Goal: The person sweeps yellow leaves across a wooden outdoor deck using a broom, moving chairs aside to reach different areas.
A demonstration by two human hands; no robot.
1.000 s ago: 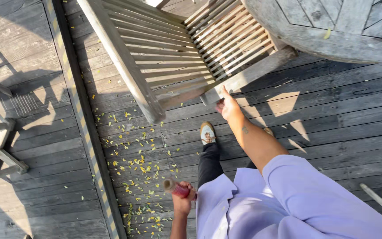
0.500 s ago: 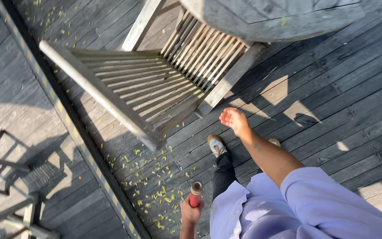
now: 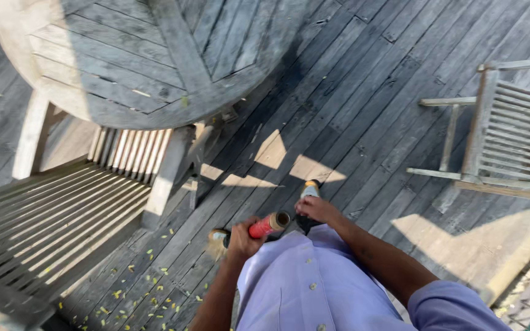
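left grip (image 3: 242, 240) round red handle (image 3: 264, 225), slatted chair (image 3: 62, 208) beside

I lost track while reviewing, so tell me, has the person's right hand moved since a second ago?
Yes. The right hand has left the slatted wooden chair it touched and come back beside the red-handled stick, near the lilac shirt.

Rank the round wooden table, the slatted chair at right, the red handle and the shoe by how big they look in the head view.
1. round wooden table
2. slatted chair
3. red handle and shoe: look about alike, and the handle is nearer the camera, so unranked.
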